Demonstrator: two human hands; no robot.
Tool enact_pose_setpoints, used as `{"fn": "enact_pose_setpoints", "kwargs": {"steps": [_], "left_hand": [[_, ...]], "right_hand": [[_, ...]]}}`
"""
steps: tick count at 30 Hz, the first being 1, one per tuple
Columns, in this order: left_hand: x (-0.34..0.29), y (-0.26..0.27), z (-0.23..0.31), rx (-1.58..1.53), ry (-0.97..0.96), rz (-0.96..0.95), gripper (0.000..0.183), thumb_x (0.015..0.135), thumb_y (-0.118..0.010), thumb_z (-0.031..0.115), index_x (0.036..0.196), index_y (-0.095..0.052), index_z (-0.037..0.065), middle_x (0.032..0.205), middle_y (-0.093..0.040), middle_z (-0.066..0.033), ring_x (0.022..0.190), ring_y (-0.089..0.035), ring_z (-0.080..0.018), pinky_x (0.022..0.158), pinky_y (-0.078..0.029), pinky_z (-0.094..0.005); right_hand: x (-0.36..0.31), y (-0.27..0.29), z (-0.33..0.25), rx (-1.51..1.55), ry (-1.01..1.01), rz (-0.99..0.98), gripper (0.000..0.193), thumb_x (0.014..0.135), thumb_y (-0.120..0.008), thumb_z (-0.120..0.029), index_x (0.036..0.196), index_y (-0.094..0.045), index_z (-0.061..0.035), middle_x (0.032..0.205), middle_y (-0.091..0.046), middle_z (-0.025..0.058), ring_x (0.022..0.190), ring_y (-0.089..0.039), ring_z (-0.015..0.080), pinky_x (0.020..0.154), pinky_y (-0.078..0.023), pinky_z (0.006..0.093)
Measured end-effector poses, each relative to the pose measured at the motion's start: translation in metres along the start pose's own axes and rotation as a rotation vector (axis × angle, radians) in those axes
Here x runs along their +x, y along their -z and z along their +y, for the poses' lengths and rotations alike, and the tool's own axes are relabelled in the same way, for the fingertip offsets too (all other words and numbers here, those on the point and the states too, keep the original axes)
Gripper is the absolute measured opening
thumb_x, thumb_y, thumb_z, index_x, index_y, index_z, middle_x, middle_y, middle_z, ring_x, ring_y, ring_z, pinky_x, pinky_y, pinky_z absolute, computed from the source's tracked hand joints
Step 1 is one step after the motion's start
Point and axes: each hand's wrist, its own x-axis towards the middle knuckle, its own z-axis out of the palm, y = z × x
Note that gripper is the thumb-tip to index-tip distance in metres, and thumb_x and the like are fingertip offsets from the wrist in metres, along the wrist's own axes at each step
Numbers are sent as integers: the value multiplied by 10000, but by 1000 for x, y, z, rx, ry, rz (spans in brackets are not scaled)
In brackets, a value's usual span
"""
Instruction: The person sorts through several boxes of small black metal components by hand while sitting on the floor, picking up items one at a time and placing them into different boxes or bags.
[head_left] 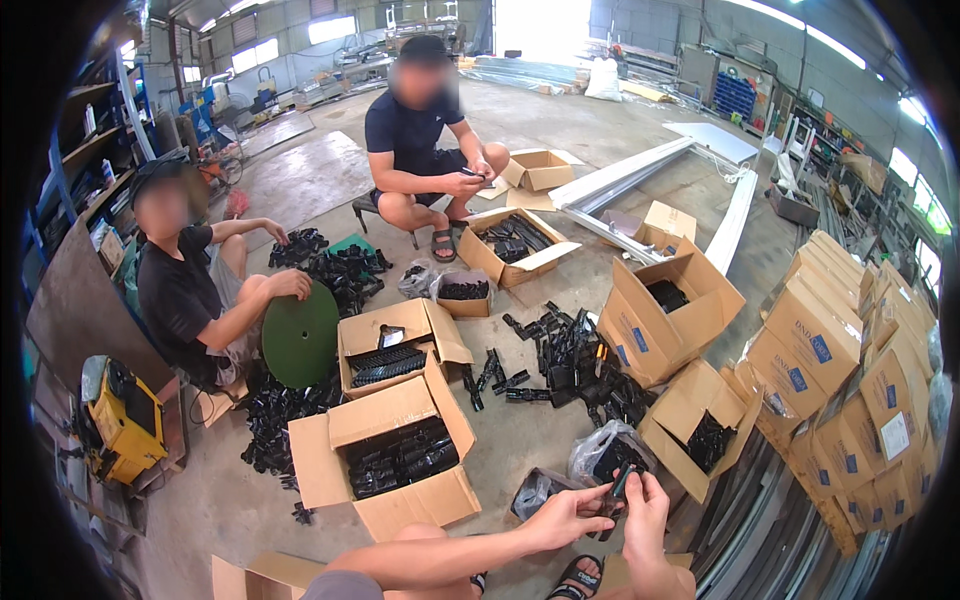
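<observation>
My left hand (566,517) and my right hand (645,509) meet low in the picture, both gripping one small black plastic part (617,490). Just beyond them lie clear plastic bags (605,455) holding more black parts. A pile of loose black parts (570,365) is spread over the concrete floor ahead. Two open cardboard boxes (395,455) packed with black parts stand to the left of my hands.
One person sits at the left beside a green disc (301,335); another squats at the back with a part in both hands. Open boxes (665,310) ring the pile. Stacked closed cartons (860,390) fill the right. A yellow machine (125,420) sits at far left.
</observation>
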Motion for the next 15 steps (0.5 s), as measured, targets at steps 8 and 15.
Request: {"fn": "enact_pose_setpoints", "kwargs": {"steps": [8,15], "left_hand": [[-4,-9,3,328,-68,154,724,886,-764,222,1473,-423,-30,872,-660,-149,831,-584,-80,813,-521,-303],[-1,-13,-5,152,-115,138,708,913,-723,126,1496,-365,-57,1158,-717,-162,1036,-678,-135,882,-532,-298]], "right_hand": [[5,4,-6,11,-112,-56,305,1000,-622,-184,1201,-645,45,1042,-675,16,925,-579,72,817,-472,243],[2,13,5,2,-99,-57,360,957,-714,-255,1102,-676,72,1022,-586,24,857,-552,64,765,-453,235]]}}
